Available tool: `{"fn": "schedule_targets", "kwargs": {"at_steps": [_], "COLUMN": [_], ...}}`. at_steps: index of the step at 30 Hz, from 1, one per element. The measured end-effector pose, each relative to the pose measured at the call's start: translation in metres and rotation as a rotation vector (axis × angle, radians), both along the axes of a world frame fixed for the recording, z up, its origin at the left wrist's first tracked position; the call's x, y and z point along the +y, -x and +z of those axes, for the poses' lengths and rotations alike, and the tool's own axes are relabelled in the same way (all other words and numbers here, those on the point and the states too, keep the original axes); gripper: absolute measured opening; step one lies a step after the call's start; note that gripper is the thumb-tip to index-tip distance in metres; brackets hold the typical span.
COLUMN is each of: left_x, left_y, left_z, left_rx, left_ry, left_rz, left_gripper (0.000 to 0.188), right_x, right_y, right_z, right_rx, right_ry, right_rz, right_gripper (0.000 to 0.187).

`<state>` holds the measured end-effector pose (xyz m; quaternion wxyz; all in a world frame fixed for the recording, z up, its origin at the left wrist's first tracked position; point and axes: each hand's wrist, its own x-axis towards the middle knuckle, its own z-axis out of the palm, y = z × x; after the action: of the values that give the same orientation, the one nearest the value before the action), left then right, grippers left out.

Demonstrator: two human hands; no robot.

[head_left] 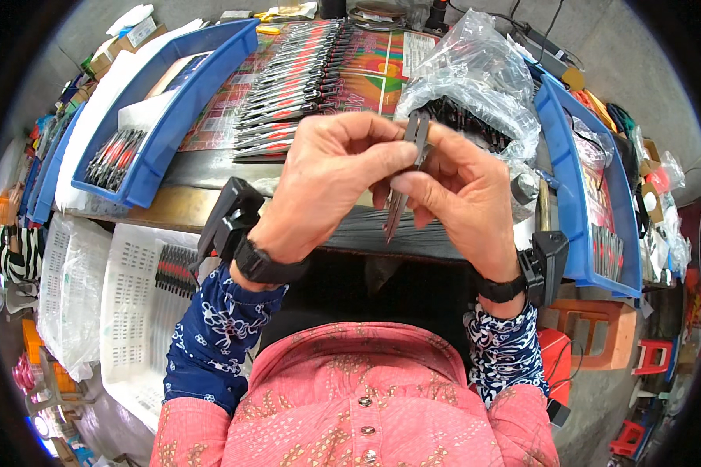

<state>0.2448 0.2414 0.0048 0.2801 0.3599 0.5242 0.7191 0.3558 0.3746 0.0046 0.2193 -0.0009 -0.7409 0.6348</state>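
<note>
Dark parts (pixel 419 131), slim, bunched between both hands, above near edge of bench (pixel 202 169); upper ends stick up past fingertips, lower ends point down. Left hand (pixel 319 179) closed in pinch on parts. Right hand (pixel 475 191) also gripping them, thumb in front, other fingers partly hidden. Number of parts: cannot tell. Beyond hands, pens (pixel 296 89) side by side in long row. Right of row, clear bag (pixel 467 58), dark pieces inside. Left tray (pixel 149 177) and right tray (pixel 562 183), both blue, flank row.
</note>
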Motion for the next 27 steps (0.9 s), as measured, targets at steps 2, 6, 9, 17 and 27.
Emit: {"fn": "schedule_targets", "kwargs": {"at_steps": [2, 6, 9, 17, 27], "left_x": [-0.006, -0.023, -0.030, -0.028, -0.027], "left_y": [-0.002, -0.008, -0.011, -0.031, -0.018], "left_z": [-0.002, -0.006, -0.010, -0.016, -0.025], "left_rx": [-0.030, -0.200, -0.226, -0.002, -0.212], "left_ry": [0.041, 0.134, 0.201, 0.183, 0.141], "left_rz": [-0.056, -0.305, -0.415, -0.166, -0.365], "left_gripper": [0.011, 0.012, 0.012, 0.013, 0.016], "right_x": [0.000, 0.007, 0.005, 0.002, 0.008], "right_y": [-0.007, -0.023, -0.032, -0.037, -0.039], "right_z": [-0.001, 0.005, 0.004, -0.008, 0.003], "right_rx": [-0.010, -0.091, -0.154, -0.062, -0.024], "right_ry": [0.055, 0.098, 0.185, 0.211, -0.065], "right_rz": [-0.001, 0.079, 0.161, 0.072, 0.074], "right_gripper": [0.038, 0.027, 0.018, 0.017, 0.019]}}
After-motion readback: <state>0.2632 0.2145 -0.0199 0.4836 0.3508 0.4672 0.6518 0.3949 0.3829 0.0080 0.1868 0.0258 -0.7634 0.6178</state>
